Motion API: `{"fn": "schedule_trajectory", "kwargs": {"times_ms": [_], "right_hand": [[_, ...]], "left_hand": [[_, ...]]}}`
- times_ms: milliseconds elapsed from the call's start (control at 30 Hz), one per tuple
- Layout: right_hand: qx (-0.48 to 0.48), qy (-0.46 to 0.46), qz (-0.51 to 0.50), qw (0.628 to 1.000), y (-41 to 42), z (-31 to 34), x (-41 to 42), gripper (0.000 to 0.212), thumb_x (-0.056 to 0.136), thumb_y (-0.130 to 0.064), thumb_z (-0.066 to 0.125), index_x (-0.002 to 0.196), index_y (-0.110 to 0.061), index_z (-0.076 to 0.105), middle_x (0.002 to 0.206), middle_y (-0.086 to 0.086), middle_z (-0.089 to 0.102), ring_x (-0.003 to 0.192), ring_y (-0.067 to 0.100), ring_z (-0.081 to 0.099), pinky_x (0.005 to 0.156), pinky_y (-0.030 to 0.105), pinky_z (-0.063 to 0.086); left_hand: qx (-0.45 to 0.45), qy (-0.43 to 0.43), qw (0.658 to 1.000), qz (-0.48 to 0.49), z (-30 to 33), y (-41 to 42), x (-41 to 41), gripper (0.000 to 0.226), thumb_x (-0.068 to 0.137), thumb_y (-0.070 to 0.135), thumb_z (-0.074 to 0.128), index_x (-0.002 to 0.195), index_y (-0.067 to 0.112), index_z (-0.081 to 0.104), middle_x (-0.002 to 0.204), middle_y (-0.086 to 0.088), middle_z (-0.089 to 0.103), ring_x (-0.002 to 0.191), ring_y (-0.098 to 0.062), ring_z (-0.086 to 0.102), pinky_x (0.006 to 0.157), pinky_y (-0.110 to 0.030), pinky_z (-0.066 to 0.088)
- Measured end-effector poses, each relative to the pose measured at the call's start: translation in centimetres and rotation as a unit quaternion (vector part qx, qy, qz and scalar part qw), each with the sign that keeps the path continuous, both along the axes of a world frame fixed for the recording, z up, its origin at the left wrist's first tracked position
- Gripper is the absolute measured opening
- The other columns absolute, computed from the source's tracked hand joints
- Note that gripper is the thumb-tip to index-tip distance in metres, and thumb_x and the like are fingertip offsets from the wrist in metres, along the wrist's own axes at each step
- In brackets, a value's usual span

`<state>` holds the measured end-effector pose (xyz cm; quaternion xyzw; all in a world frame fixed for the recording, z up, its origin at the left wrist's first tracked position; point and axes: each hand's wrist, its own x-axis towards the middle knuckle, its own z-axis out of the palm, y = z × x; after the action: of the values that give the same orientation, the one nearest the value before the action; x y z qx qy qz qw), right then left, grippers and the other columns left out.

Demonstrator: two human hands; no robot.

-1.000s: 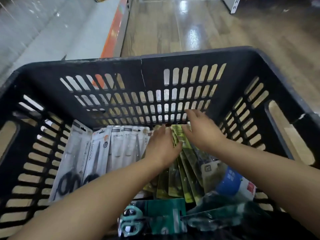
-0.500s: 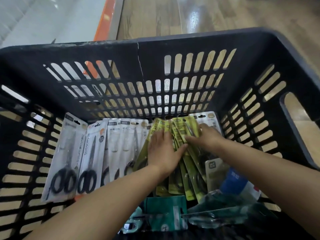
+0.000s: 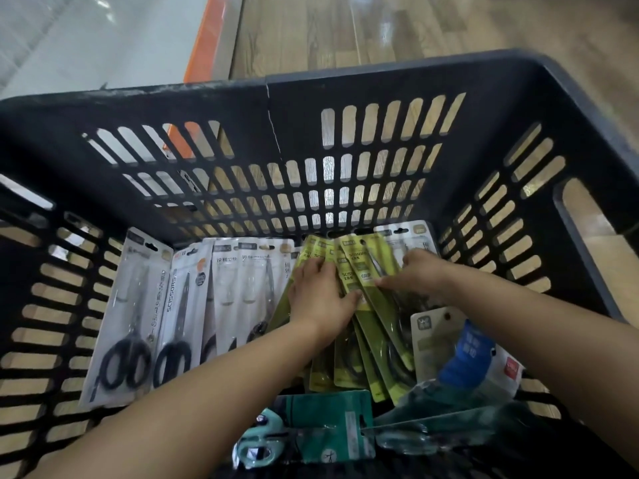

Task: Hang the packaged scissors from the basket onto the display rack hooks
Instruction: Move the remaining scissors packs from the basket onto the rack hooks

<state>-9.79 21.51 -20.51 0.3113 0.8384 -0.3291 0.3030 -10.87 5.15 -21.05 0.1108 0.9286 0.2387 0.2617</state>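
Wood floor [image 3: 311, 32], one black basket [image 3: 380, 84], two hands on green scissor packs [image 3: 349, 267]

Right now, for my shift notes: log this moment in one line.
stage: sorting in basket | left hand: flat on green scissor packs | right hand: fingering same packs | hung: none visible

Both forearms [image 3: 193, 385] are bare, with no sleeves, gloves or jewellery visible.

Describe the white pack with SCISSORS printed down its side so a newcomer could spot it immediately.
Look inside the black slotted basket, at the row of white packs along its left side. It is the SCISSORS pack, second from the left, black handles at the bottom. Only it carries that word lengthwise, with an orange tab on top.
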Motion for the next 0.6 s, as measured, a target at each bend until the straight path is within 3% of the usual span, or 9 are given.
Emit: {"fn": "schedule_trajectory", "kwargs": {"times_ms": [167, 300, 433, 500, 600], "right_hand": [[-0.042, 0.006, -0.042, 0.998, 0.1, 0.3, -0.1, 0.079, 0.073, -0.044, 0.076, 0.135, -0.008, 0.042, 0.134, 0.011, 0.049, 0.119, 0.029, 0.049, 0.098, 0.037, 0.043], [-0.099, 0.017, -0.097, 0.990, -0.2, 0.5, -0.4, 0.088, 0.070, -0.051, 0.075, 0.137, -0.009, 0.037, 0.107, 0.010, 0.054, 0.090, 0.024, 0.051, 0.073, 0.034, 0.044], [-0.115, 0.030, -0.121, 0.986, -1.1, 0.6, -0.1, 0.093, 0.075, -0.048, 0.072, 0.145, -0.010, 0.024, 0.144, 0.016, 0.037, 0.127, 0.036, 0.041, 0.101, 0.045, 0.041], [-0.129, 0.031, -0.123, 0.984, -1.8, 0.4, -0.1, 0.092, 0.075, -0.048, 0.072, 0.144, -0.010, 0.025, 0.143, 0.017, 0.038, 0.127, 0.037, 0.041, 0.103, 0.047, 0.040], [-0.121, 0.025, -0.114, 0.986, -2.8, 0.4, -0.2, 0.082, 0.077, -0.047, 0.069, 0.139, -0.007, 0.032, 0.135, 0.018, 0.046, 0.121, 0.036, 0.046, 0.101, 0.046, 0.043]], "left_hand": [[-0.018, -0.013, 0.998, 0.053, 0.7, -0.2, -0.5, 0.049, 0.091, 0.038, 0.056, 0.134, 0.020, 0.041, 0.138, -0.005, 0.035, 0.131, -0.028, 0.032, 0.109, -0.044, 0.027], [0.123, -0.113, 0.974, 0.154, 1.7, -1.5, -1.9, 0.050, 0.097, 0.016, 0.050, 0.143, 0.016, 0.031, 0.129, -0.011, 0.052, 0.105, -0.025, 0.055, 0.083, -0.028, 0.044], [0.215, -0.177, 0.916, 0.289, 2.1, -4.3, -3.5, 0.035, 0.098, 0.003, 0.041, 0.130, 0.018, 0.039, 0.101, -0.009, 0.060, 0.074, -0.022, 0.059, 0.059, -0.032, 0.053], [0.241, -0.202, 0.888, 0.336, 2.0, -5.3, -3.8, 0.041, 0.098, 0.004, 0.043, 0.135, 0.019, 0.038, 0.113, -0.012, 0.061, 0.074, -0.023, 0.061, 0.054, -0.032, 0.053], [0.235, -0.219, 0.880, 0.349, 1.5, -5.8, -4.0, 0.051, 0.093, 0.015, 0.058, 0.139, 0.014, 0.036, 0.124, -0.013, 0.054, 0.076, -0.018, 0.060, 0.056, -0.028, 0.051]]}}
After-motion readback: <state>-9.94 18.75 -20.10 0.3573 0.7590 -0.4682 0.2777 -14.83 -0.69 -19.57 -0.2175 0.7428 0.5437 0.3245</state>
